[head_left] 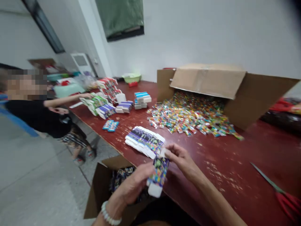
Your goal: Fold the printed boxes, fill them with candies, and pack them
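Observation:
Both my hands hold one small colourful printed carton [158, 174] with white end flaps, just off the near edge of the dark red table [235, 157]. My left hand [133, 185], with a white bead bracelet at the wrist, grips its lower side. My right hand [180, 158] pinches its upper end with closed fingers. A fanned stack of flat cartons of the same print [144, 141] lies on the table just beyond my hands.
A big cardboard box [235, 91] lies on its side, spilling a heap of bright wrapped sweets [190, 116]. An open brown box [105, 185] stands on the floor below my hands. Red-handled scissors [282, 194] lie right. A person in black [39, 116] reaches for stacked packs [105, 103] at the far left.

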Demonstrator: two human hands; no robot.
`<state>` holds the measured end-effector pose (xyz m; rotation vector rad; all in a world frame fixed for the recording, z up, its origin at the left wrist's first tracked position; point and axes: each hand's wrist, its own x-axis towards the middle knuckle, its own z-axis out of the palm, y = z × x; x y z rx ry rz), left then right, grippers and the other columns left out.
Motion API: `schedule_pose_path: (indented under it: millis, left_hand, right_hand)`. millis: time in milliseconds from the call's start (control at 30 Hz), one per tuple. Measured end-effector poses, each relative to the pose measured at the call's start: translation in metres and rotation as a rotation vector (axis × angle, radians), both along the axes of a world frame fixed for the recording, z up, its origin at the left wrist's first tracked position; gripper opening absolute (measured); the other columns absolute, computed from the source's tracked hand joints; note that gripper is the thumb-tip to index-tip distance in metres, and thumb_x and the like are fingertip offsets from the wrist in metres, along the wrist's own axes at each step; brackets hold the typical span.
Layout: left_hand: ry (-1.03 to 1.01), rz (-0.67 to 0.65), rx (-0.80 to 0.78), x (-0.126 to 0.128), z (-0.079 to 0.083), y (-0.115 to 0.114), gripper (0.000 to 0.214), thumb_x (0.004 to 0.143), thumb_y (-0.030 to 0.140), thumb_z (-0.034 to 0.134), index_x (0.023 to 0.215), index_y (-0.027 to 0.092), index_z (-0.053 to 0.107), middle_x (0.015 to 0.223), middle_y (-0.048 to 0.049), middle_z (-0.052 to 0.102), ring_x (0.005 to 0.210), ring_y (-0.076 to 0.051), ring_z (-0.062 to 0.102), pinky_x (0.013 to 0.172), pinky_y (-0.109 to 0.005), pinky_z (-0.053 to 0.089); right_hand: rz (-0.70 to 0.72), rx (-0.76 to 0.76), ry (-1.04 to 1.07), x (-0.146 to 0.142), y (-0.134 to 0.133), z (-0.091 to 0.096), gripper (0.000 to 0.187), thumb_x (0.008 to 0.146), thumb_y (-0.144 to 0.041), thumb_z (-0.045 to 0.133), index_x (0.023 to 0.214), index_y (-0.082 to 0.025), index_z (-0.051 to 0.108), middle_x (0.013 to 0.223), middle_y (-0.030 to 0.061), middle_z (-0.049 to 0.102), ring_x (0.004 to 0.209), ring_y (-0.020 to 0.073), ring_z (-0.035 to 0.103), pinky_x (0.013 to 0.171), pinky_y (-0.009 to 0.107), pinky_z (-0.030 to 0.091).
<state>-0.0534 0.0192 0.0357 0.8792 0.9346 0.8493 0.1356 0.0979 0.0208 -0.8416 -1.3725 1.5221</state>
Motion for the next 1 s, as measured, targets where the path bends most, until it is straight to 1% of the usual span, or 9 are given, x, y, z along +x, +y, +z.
schedule_pose_path:
  millis: [67, 167, 267, 400, 500, 567, 667, 833, 1000]
  left_hand:
    - [-0.252, -0.177, -0.139, 0.011, -0.005, -0.009, 0.056, 0.069, 0.055, 0.078, 0.105, 0.013, 0.069, 0.087, -0.0147, 0.076, 0.068, -0.025, 0.073, 0.063, -0.032, 0.054]
    - [-0.351, -0.103, -0.176, 0.024, -0.018, -0.02, 0.047, 0.061, 0.042, 0.085, 0.095, 0.015, 0.068, 0.066, -0.0067, 0.071, 0.048, -0.016, 0.064, 0.051, -0.025, 0.051]
    - [-0.26, -0.036, -0.126, 0.029, -0.023, -0.026, 0.039, 0.061, 0.037, 0.086, 0.087, 0.014, 0.069, 0.06, -0.0053, 0.068, 0.045, -0.016, 0.063, 0.051, -0.026, 0.052]
    - [-0.09, -0.028, -0.054, 0.031, -0.014, -0.026, 0.029, 0.065, 0.037, 0.081, 0.068, 0.012, 0.067, 0.053, -0.0061, 0.065, 0.043, -0.015, 0.062, 0.046, -0.023, 0.049]
    - [0.01, 0.05, -0.025, 0.033, -0.003, -0.024, 0.027, 0.067, 0.034, 0.081, 0.068, 0.012, 0.065, 0.054, -0.0047, 0.065, 0.04, -0.014, 0.06, 0.044, -0.023, 0.049]
    - [0.042, 0.133, -0.02, 0.035, 0.002, -0.022, 0.032, 0.068, 0.039, 0.083, 0.074, 0.013, 0.066, 0.056, -0.004, 0.066, 0.039, -0.014, 0.06, 0.042, -0.023, 0.049]
    - [0.063, 0.248, -0.013, 0.037, 0.005, -0.018, 0.039, 0.067, 0.045, 0.086, 0.08, 0.014, 0.066, 0.057, -0.0024, 0.066, 0.041, -0.014, 0.059, 0.042, -0.025, 0.051]
    - [0.078, 0.233, 0.01, 0.035, -0.001, -0.016, 0.043, 0.065, 0.046, 0.088, 0.085, 0.014, 0.067, 0.066, -0.0025, 0.069, 0.055, -0.015, 0.063, 0.054, -0.024, 0.053]
    - [0.155, 0.298, 0.147, 0.028, -0.01, -0.018, 0.05, 0.072, 0.043, 0.084, 0.108, 0.016, 0.061, 0.094, -0.0058, 0.075, 0.083, -0.019, 0.07, 0.073, -0.027, 0.056]
  right_hand:
    - [0.093, 0.001, 0.058, -0.005, -0.015, 0.002, 0.032, 0.08, -0.051, 0.076, 0.088, -0.021, 0.068, 0.081, 0.0026, 0.067, 0.073, 0.0174, 0.06, 0.068, 0.03, 0.049]
    - [0.122, 0.016, 0.099, -0.01, -0.029, 0.001, 0.03, 0.081, -0.052, 0.075, 0.087, -0.023, 0.068, 0.08, 0.0033, 0.066, 0.069, 0.0178, 0.058, 0.062, 0.03, 0.048]
    - [0.097, 0.003, 0.115, -0.011, -0.034, -0.002, 0.031, 0.08, -0.052, 0.076, 0.088, -0.024, 0.067, 0.076, 0.0029, 0.064, 0.066, 0.0175, 0.057, 0.06, 0.03, 0.047]
    - [0.08, 0.0, 0.124, -0.01, -0.038, -0.003, 0.032, 0.082, -0.048, 0.074, 0.1, -0.023, 0.065, 0.087, 0.0048, 0.067, 0.076, 0.0189, 0.061, 0.07, 0.032, 0.051]
    - [-0.047, 0.055, 0.061, -0.007, -0.046, 0.004, 0.041, 0.083, -0.039, 0.071, 0.119, -0.025, 0.058, 0.106, 0.0071, 0.065, 0.088, 0.0202, 0.062, 0.08, 0.035, 0.051]
    - [-0.167, 0.146, -0.07, -0.004, -0.053, 0.011, 0.042, 0.079, -0.032, 0.071, 0.119, -0.025, 0.059, 0.107, 0.0065, 0.063, 0.092, 0.0202, 0.06, 0.083, 0.035, 0.05]
    - [-0.199, 0.169, -0.174, -0.003, -0.061, 0.018, 0.046, 0.073, -0.026, 0.075, 0.117, -0.025, 0.061, 0.107, 0.0052, 0.063, 0.091, 0.019, 0.059, 0.08, 0.033, 0.05]
    - [0.023, -0.251, 0.105, -0.013, -0.065, 0.009, 0.03, 0.081, -0.044, 0.074, 0.092, -0.019, 0.063, 0.074, 0.0011, 0.066, 0.056, 0.0129, 0.056, 0.053, 0.027, 0.047]
    - [-0.147, -0.2, 0.098, -0.016, -0.058, 0.001, 0.033, 0.076, -0.045, 0.078, 0.082, -0.017, 0.064, 0.077, 0.0015, 0.068, 0.064, 0.0125, 0.059, 0.061, 0.026, 0.048]
